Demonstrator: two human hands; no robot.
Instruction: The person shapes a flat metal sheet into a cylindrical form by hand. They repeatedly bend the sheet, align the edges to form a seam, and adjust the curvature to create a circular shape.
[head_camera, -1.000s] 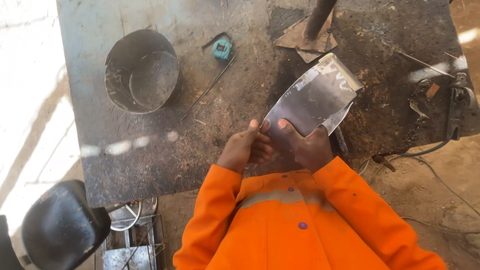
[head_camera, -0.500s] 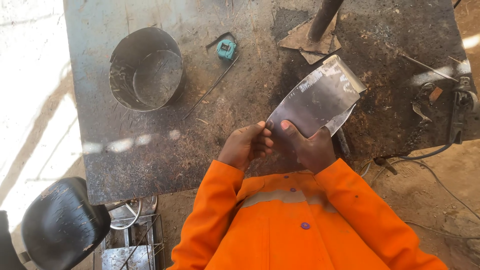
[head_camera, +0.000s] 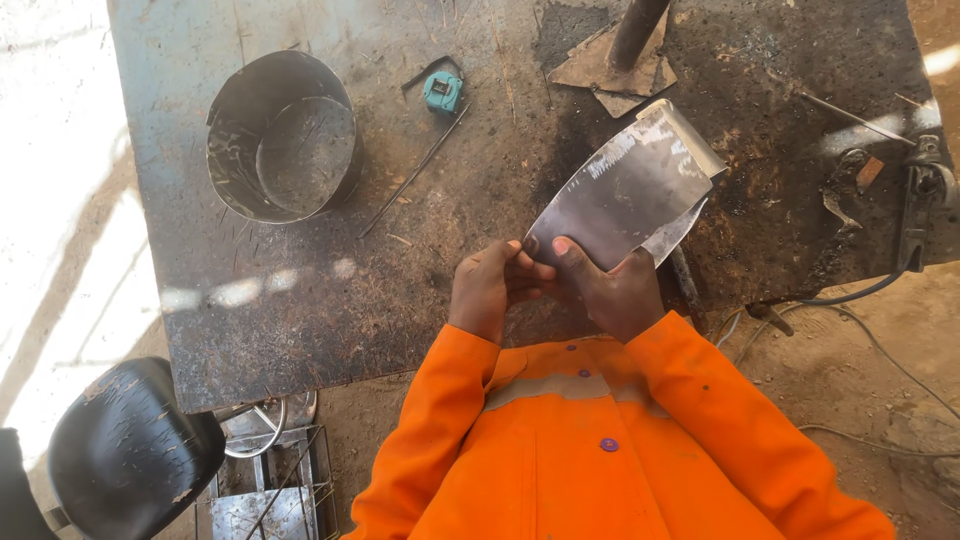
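since a second ago little has changed: both hands hold the same bent metal sheet (head_camera: 625, 195) at the near edge of the table (head_camera: 300, 300), and it has stayed tilted up and away toward the far right; only the view has shifted slightly.

toward the far left corner of the table stands a round metal pot (head_camera: 283, 135), open at the top, with nothing in it that can be made out but its own scratched bottom. just right of it a thin rod (head_camera: 412, 175) lies slantwise, and at the rod's far end sits a small teal tape measure (head_camera: 442, 92).

at the near edge the left hand (head_camera: 490, 285) has its fingers curled shut, pinching the sheet's lower corner. the right hand (head_camera: 612, 290), touching the left, grips the same corner with its thumb laid on the sheet's face and its fingers closed behind (hidden there by the metal). orange sleeves (head_camera: 620, 440) run back from both wrists.

beyond the sheet, at the far edge, a dark pipe (head_camera: 636, 30) rises from flat metal scraps (head_camera: 610, 75). near the right edge lie small bits of rusty scrap and a cable (head_camera: 850, 292) that drops off the table.

the table is a dark, scorched steel plate. it stands on sandy ground (head_camera: 860, 380). a black seat (head_camera: 125, 450) is by the near left corner.
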